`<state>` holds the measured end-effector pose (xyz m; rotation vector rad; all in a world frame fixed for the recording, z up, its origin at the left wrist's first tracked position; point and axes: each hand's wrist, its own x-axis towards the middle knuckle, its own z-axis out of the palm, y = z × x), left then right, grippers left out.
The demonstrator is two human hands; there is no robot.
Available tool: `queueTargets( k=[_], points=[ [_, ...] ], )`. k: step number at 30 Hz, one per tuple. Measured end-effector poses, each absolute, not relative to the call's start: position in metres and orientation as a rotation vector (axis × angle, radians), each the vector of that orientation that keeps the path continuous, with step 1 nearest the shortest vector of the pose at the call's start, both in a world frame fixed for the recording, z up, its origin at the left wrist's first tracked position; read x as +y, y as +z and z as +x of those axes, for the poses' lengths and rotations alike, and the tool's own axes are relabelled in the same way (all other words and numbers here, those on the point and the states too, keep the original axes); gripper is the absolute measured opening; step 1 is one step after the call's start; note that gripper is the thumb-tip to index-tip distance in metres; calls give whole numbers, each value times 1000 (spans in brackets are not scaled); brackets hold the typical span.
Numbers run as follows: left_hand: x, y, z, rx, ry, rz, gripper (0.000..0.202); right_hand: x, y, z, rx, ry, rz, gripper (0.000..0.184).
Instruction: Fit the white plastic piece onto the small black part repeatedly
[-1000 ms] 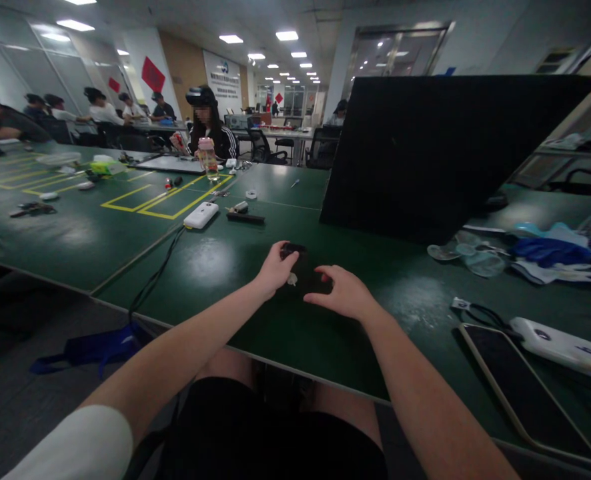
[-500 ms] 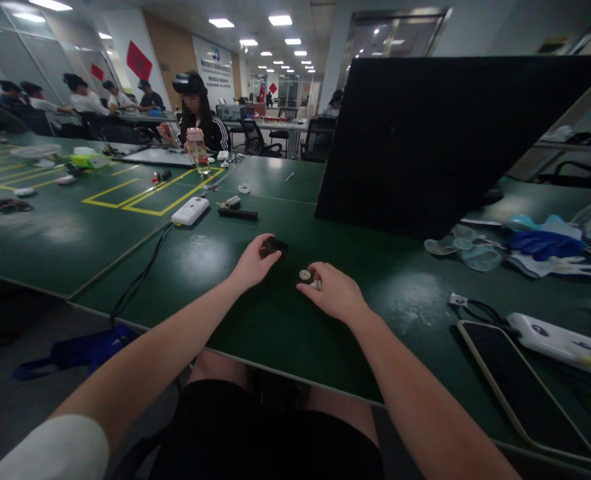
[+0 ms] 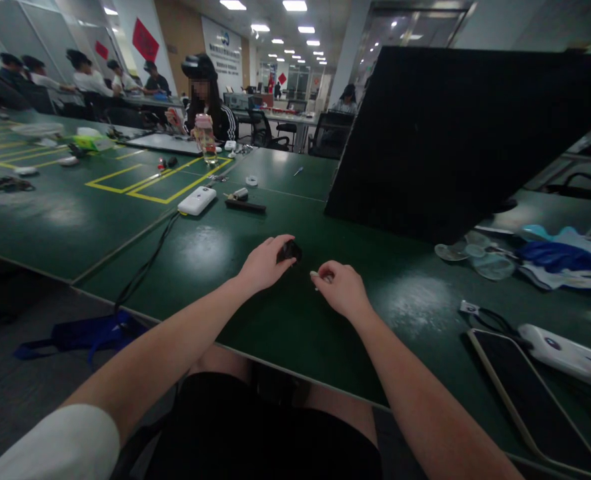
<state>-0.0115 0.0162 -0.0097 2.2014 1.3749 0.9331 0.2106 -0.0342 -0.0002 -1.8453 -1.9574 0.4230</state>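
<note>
My left hand (image 3: 268, 263) is closed around a small black part (image 3: 290, 251), just over the green table (image 3: 255, 320). Its exact kind does not show. To the right, the fingers of my right hand (image 3: 344, 288) pinch a small pale round piece (image 3: 315, 275), seen almost edge-on and partly hidden by the fingers. A narrow gap separates the two hands, and the held pieces do not touch.
A large black panel (image 3: 455, 140) stands behind my right hand. White power banks (image 3: 198, 200), a dark bar (image 3: 245, 206), a phone (image 3: 530, 393) and blue gloves (image 3: 550, 255) lie around. Across the table sits a person (image 3: 208, 100) with a headset, behind a pink-capped bottle (image 3: 205, 140).
The pale round piece has turned from showing its face with a centre hole to nearly edge-on. The black part in my left hand has tilted. The whole view has shifted slightly.
</note>
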Motion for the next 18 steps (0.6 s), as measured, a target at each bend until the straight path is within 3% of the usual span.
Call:
queueTargets(
  k=[5, 18],
  points=[
    [12, -14, -8, 1313, 856, 2259, 54, -36, -1, 214, -1915, 508, -1735, 29],
    [-2, -5, 4, 1235, 702, 2440, 50, -42, 8, 199, -2163, 19, -1401, 24]
  ],
)
